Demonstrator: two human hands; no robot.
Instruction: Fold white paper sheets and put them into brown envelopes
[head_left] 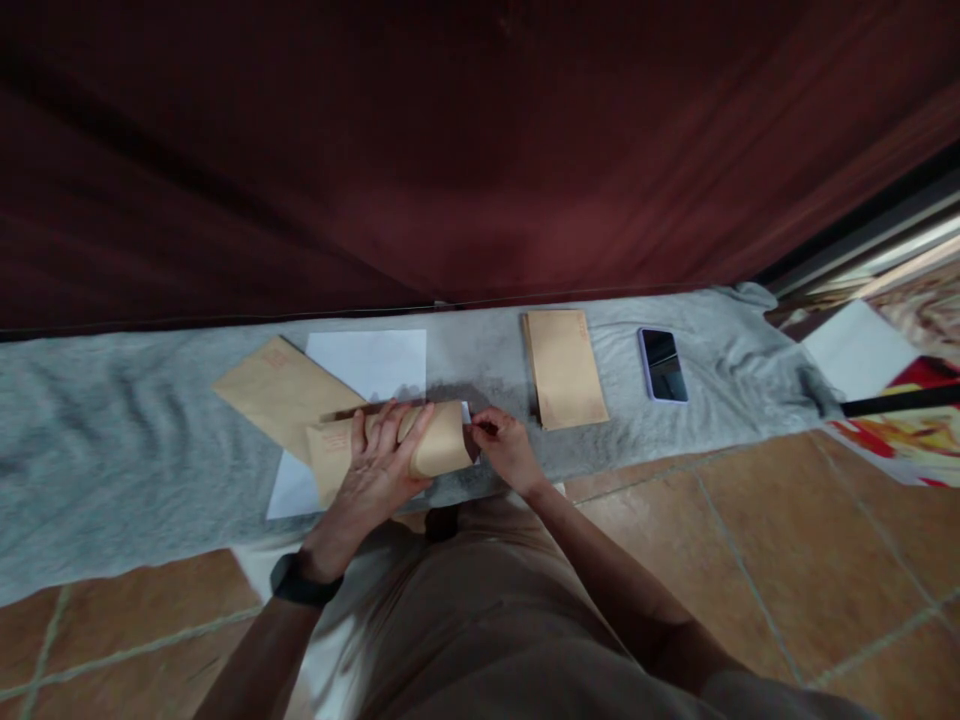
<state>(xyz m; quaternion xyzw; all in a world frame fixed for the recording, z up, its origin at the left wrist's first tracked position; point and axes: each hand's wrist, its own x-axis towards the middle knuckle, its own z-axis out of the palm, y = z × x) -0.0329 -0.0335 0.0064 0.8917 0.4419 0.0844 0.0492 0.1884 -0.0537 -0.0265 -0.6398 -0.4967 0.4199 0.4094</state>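
Note:
My left hand (379,465) lies on a brown envelope (442,447), fingers curled over its top edge and pressing it down on the grey cloth (112,440). My right hand (508,445) pinches the envelope's right end, where a sliver of white paper (466,411) sticks out. White sheets (371,362) lie under and behind the envelope. Another brown envelope (279,390) lies at an angle to the left.
A stack of brown envelopes (564,366) lies to the right on the cloth, with a phone (662,364) beyond it. A dark red curtain (450,150) hangs behind. Tiled floor (750,540) lies in front; a white sheet (855,350) rests at far right.

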